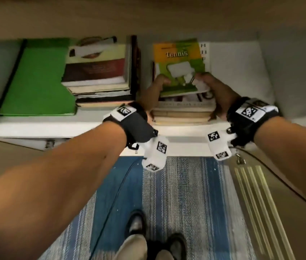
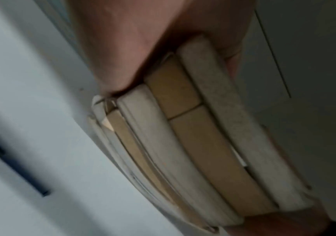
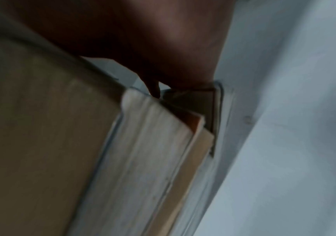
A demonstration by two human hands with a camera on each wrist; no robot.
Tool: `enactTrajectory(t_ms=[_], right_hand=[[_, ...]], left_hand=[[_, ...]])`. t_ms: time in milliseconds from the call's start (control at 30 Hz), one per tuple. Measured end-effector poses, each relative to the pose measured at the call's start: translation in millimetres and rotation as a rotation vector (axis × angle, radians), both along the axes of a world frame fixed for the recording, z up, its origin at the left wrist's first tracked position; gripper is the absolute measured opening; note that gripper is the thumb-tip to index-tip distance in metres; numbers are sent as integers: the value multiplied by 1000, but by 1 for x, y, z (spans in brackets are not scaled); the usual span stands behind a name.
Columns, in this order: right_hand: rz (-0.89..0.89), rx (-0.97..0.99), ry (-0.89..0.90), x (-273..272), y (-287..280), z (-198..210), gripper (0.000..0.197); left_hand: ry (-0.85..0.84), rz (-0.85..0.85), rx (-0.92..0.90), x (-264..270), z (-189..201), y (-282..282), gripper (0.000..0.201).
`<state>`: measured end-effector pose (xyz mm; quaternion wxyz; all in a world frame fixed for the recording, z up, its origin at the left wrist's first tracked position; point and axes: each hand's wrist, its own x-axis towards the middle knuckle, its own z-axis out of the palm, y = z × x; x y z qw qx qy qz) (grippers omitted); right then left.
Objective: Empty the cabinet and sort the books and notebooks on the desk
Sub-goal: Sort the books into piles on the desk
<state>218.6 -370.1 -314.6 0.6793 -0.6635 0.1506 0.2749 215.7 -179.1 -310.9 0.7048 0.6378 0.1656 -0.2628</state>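
A stack of books (image 1: 183, 111) lies on the white cabinet shelf (image 1: 45, 126), topped by a green and orange book titled Tennis (image 1: 180, 61). My left hand (image 1: 155, 91) grips the stack's left side, thumb on the top cover. My right hand (image 1: 214, 91) grips its right side, thumb on top too. The left wrist view shows the page edges of the stack (image 2: 183, 143) clasped by the left hand (image 2: 134, 47). In the right wrist view the right hand (image 3: 163, 55) clasps the stack's corner (image 3: 142, 143).
A second pile of books (image 1: 99, 76) and a green folder (image 1: 39, 77) lie on the shelf to the left. A dark upright divider (image 1: 134, 66) stands between the two piles. Below are a blue striped rug (image 1: 176, 203), my shoes and a beige surface (image 1: 279, 194) at right.
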Motion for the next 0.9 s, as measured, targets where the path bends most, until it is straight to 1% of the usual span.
enactTrajectory(t_ms=[67, 100, 133, 200, 233, 300, 333, 367, 400, 433, 467, 500, 533, 567, 667, 733, 767, 833, 900], right_hand=[[20, -44, 2, 24, 4, 4, 44], [14, -56, 6, 34, 6, 6, 41], [6, -83, 16, 44, 8, 5, 45], [39, -105, 8, 57, 15, 8, 64], [53, -90, -8, 59, 20, 9, 67], [31, -65, -12, 62, 25, 8, 59], [15, -88, -17, 60, 27, 8, 61], [-8, -126, -24, 60, 28, 5, 75], [-50, -158, -51, 59, 28, 1, 95], [-104, -162, -100, 55, 27, -1, 107], [-155, -140, -144, 50, 27, -4, 102], [-166, -130, -188, 42, 25, -8, 88], [-152, -137, -221, 30, 26, -8, 76], [-111, -179, -272, 16, 26, -10, 72], [90, -379, -473, -16, 10, -24, 71], [234, -496, -560, -23, 1, -33, 76], [273, -547, -577, -22, -2, -36, 79], [283, -648, -604, -17, -4, -40, 84], [258, -712, -613, -7, -7, -40, 81]], left_hand=[[-39, -22, 122, 22, 11, 1, 22], [-44, -3, 155, 31, 11, 4, 20], [-38, 14, 171, 38, 9, 7, 27], [-29, 67, 171, 49, -1, 12, 59], [-34, 106, 171, 53, -6, 16, 72], [-73, 151, 144, 55, -10, 18, 77], [-92, 169, 125, 53, -10, 18, 81], [-95, 196, 107, 52, -13, 19, 86], [-87, 215, 83, 50, -17, 19, 90], [-89, 222, 43, 48, -22, 20, 92], [-83, 218, 18, 45, -32, 22, 94], [-85, 217, -7, 41, -39, 23, 97], [-91, 221, -26, 36, -45, 24, 100], [-106, 223, -41, 30, -46, 24, 100], [-151, 223, -18, 23, -47, 22, 93], [-156, 232, -4, 28, -53, 22, 93], [-146, 247, 3, 30, -54, 22, 94], [-144, 265, 13, 34, -59, 23, 96], [-145, 265, 14, 34, -60, 22, 99]])
